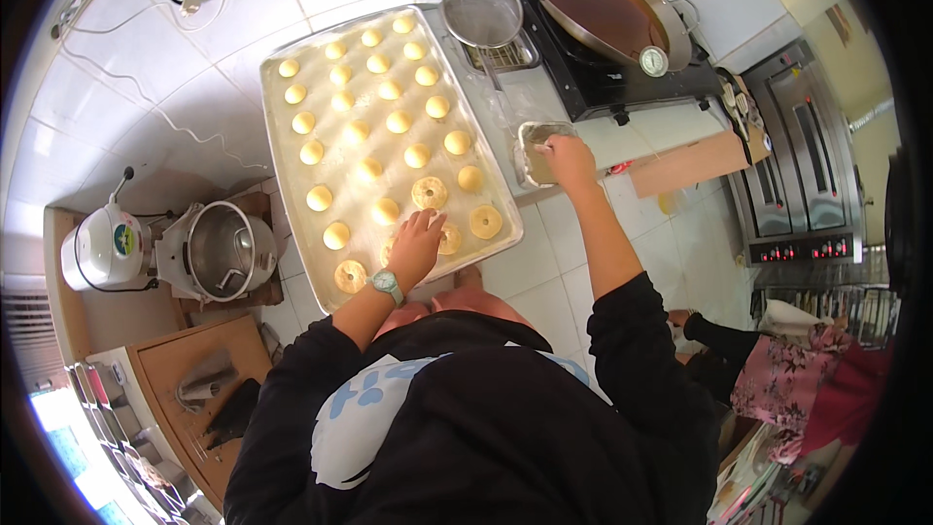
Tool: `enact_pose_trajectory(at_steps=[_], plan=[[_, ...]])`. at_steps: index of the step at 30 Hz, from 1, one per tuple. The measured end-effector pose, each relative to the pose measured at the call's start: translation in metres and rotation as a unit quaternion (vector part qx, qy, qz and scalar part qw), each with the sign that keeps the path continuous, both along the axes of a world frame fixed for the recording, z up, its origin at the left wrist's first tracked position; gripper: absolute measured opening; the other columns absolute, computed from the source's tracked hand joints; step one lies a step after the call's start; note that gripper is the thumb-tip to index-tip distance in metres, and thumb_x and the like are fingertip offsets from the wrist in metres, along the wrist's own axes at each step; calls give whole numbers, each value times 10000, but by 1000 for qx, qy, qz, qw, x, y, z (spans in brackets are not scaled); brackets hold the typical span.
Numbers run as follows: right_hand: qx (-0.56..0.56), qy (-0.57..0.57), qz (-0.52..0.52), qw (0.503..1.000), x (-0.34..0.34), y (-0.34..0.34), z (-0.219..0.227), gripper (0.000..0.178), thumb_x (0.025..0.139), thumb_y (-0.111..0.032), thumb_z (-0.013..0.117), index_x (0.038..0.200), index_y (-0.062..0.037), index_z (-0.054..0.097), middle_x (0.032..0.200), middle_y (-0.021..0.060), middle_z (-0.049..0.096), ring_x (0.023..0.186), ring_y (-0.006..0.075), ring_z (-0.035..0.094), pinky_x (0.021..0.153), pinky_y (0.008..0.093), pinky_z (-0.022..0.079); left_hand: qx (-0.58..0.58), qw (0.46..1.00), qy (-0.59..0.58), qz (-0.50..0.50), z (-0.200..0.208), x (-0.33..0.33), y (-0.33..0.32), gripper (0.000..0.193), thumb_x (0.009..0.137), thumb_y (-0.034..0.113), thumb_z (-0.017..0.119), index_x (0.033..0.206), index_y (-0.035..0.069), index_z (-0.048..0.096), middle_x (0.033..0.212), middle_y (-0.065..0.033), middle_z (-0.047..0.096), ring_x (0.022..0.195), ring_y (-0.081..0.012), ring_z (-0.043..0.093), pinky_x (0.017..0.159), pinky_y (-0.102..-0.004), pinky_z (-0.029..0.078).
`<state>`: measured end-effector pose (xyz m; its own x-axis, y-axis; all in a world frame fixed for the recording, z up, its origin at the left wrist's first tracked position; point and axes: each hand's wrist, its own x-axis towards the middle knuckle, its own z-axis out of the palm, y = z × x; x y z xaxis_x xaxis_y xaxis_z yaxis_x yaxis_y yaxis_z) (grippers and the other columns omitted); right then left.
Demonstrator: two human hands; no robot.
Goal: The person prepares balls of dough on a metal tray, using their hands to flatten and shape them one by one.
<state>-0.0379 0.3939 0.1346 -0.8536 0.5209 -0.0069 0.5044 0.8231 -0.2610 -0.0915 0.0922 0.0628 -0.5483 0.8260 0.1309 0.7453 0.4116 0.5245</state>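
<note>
A large tray [335,141] lined with pale paper holds rows of dough balls [397,122]. Along its near end are several flattened dough rings [485,222] with a hole in the middle. My left hand [412,248], a pale green watch at its wrist, rests low over the near end, fingers stretched out among the rings and partly covering one. To the right of the tray, my right hand [570,159] dips its closed fingers into a small rectangular tub [534,175]. Whatever those fingers pinch is hidden.
Behind the tub, a wide pan of brown oil [603,0] with a dial thermometer [653,61] sits on a black stove [622,97]. A mesh strainer [482,12] lies beside it. A mixer [219,253] stands left, an oven [802,156] right. Another person's floral clothing [787,379] shows lower right.
</note>
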Motion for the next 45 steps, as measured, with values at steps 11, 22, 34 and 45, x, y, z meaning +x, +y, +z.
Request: enact_pose_trajectory(at_steps=[11, 22, 34, 45], plan=[[-344, 172, 98, 918, 45, -109, -9, 293, 797, -129, 633, 1075, -36, 611, 1039, 117, 625, 991, 268, 577, 851, 346, 452, 42, 979, -195, -33, 10, -4, 1, 239, 783, 63, 650, 1001, 20, 561, 977, -112, 603, 922, -304, 575, 815, -368, 461], [-615, 224, 33, 756, 47, -163, -3, 321, 834, -63, 631, 1140, 21, 582, 1082, 104, 618, 933, 138, 613, 787, 241, 490, 271, 655, -689, 154, 64, 5, -17, 318, 846, 94, 639, 1116, -51, 554, 1001, -92, 633, 870, -123, 608, 774, -248, 494], [-609, 127, 53, 781, 50, -165, 19, 379, 806, -151, 687, 1145, -5, 598, 963, 47, 613, 871, 99, 581, 741, 234, 473, 210, 677, -685, 170, 100, 3, -19, 323, 825, 167, 678, 1041, -63, 614, 860, -56, 658, 698, -94, 583, 638, -211, 466], [-654, -18, 5, 756, 24, -148, -42, 330, 783, -101, 681, 1082, 18, 608, 943, 54, 655, 853, 99, 596, 724, 251, 476, 139, 881, -407, 196, 73, -5, -34, 280, 839, 115, 648, 1049, -66, 610, 969, -89, 652, 878, -124, 611, 795, -248, 482]])
